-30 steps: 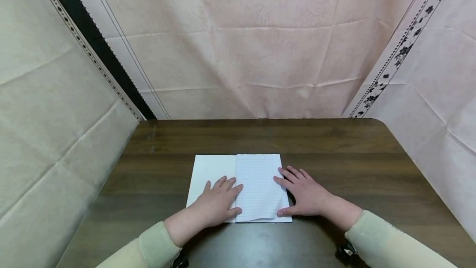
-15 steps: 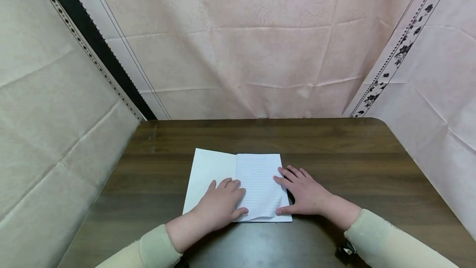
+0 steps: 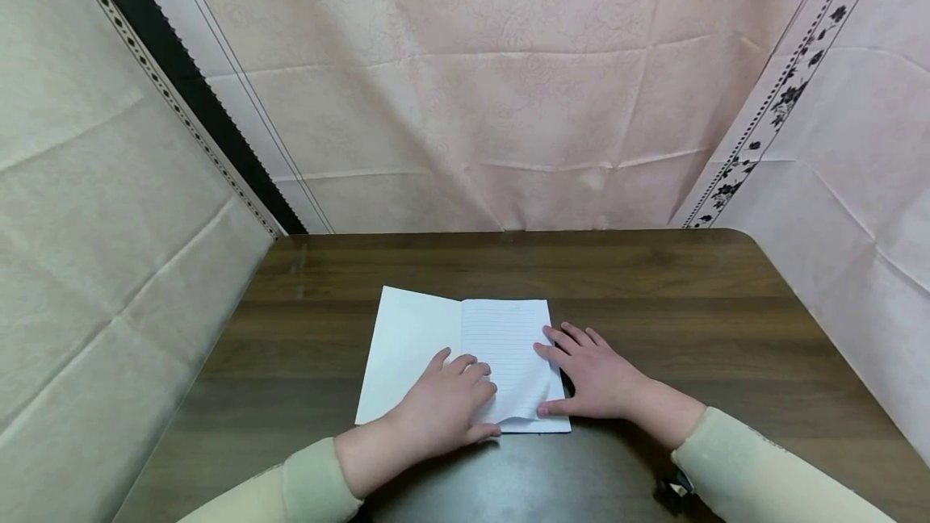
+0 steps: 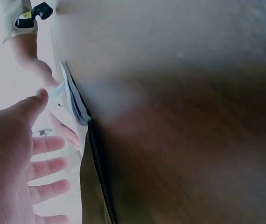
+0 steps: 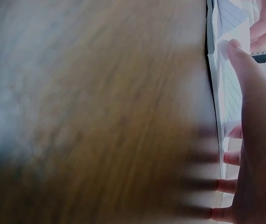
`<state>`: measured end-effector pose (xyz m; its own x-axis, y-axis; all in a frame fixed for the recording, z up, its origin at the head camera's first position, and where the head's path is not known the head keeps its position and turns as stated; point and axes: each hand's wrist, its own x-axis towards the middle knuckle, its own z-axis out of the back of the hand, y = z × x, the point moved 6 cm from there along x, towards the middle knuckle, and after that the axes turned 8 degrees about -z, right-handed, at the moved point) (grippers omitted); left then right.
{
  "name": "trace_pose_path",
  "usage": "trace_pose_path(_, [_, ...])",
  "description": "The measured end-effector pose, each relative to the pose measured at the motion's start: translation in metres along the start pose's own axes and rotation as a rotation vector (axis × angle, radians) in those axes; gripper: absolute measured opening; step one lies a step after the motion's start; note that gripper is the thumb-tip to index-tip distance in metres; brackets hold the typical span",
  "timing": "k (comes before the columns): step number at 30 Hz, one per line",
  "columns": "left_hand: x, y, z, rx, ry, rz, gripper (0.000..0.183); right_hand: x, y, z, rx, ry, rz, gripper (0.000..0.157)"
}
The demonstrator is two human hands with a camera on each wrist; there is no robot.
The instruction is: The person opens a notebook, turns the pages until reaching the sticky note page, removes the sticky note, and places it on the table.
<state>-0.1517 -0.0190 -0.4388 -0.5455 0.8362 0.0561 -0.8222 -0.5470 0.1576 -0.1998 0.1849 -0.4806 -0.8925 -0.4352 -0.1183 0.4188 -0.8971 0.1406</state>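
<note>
An open notebook (image 3: 410, 337) lies on the table, its left side plain white and its right side a lined page (image 3: 508, 333). The lined page's lower right corner curls up a little. Over the lower middle of the notebook is my left hand (image 3: 446, 402), with loosely bent fingers. Seen from the left wrist, this hand's fingers (image 4: 49, 165) are spread and hold nothing. My right hand (image 3: 599, 378) rests at the notebook's right edge with its fingers spread. Its thumb (image 5: 238, 51) touches the paper near the lower right corner.
Brown wood-grain table (image 3: 654, 289) surrounds the notebook. Pale cloth (image 3: 508, 119) hangs behind the table, with more cloth along both sides. A dark wrist device (image 4: 32, 14) shows on the right forearm.
My left hand has slid right and slightly toward me, off the left side onto the lower lined page. The notebook's left side has risen slightly. The right hand has stayed almost still.
</note>
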Motion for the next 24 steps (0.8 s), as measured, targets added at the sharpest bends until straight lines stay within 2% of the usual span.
trace_pose_path(10, [0.009,-0.012,0.001,0.058,-0.028,-0.057,0.038,-0.002,0.001,0.002,0.003,-0.014,0.006,0.102])
trace_pose_path(18, [0.013,-0.015,0.002,0.058,-0.005,-0.073,0.033,-0.003,0.001,0.002,0.005,-0.052,0.033,0.100])
trace_pose_path(24, [0.014,-0.016,0.002,0.058,0.005,-0.078,0.030,-0.004,0.001,0.004,-0.039,-0.075,0.068,0.103])
